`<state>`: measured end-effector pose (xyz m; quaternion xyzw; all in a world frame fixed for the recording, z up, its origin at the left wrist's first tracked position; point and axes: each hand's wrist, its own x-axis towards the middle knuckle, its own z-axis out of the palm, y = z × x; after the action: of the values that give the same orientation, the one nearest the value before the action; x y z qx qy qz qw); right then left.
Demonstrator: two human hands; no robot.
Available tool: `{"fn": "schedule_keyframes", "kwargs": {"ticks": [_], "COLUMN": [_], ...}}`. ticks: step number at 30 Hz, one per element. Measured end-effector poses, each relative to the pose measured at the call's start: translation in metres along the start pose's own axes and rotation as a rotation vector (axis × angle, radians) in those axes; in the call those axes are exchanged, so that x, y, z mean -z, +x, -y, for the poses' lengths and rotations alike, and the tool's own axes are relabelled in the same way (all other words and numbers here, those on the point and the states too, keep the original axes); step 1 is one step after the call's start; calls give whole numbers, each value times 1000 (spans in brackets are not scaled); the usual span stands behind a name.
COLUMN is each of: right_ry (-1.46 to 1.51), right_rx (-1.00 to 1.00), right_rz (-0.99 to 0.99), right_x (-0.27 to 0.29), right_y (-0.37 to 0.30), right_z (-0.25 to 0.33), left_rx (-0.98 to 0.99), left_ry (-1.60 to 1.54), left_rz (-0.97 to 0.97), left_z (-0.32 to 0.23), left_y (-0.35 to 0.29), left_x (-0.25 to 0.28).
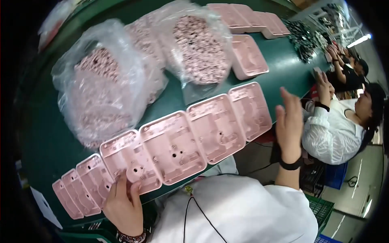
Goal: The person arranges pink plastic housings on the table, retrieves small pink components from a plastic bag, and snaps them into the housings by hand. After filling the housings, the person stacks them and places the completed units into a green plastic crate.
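A row of pink plastic housings, open side up, runs along the near edge of the green table. My left hand [123, 204] rests at the near edge of one pink housing [131, 156], thumb and fingers apart, fingertips touching it; what lies under them is hidden. To its right sits a larger housing [174, 146] with small dark holes in its floor. My right hand [290, 125] is raised, open and empty, beside the rightmost housing [250, 111]. Behind the row, clear plastic bags [101, 89] hold many small pink parts [200, 52].
More pink housings [249, 56] stand at the far side of the green table [279, 60]. A heap of dark small parts [302, 38] lies beyond them. At the right sits a person in a white top [334, 129], with others farther back. Green crates [320, 210] stand below.
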<state>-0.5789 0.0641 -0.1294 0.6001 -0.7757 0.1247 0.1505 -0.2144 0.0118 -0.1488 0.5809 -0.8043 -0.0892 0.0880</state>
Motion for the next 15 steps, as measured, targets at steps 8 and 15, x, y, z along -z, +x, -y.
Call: {"fn": "schedule_keyframes", "kwargs": {"ticks": [8, 15], "right_ry": [590, 519], "right_rx": [-288, -442], "right_rz": [-37, -165], "right_x": [-40, -49], "right_y": [-61, -50], "right_z": [-14, -109], "left_rx": [192, -286], "left_ry": [-100, -103], "left_rz": [192, 409], "left_z": [-33, -121], "left_y": [6, 38], "left_x": [6, -5]}}
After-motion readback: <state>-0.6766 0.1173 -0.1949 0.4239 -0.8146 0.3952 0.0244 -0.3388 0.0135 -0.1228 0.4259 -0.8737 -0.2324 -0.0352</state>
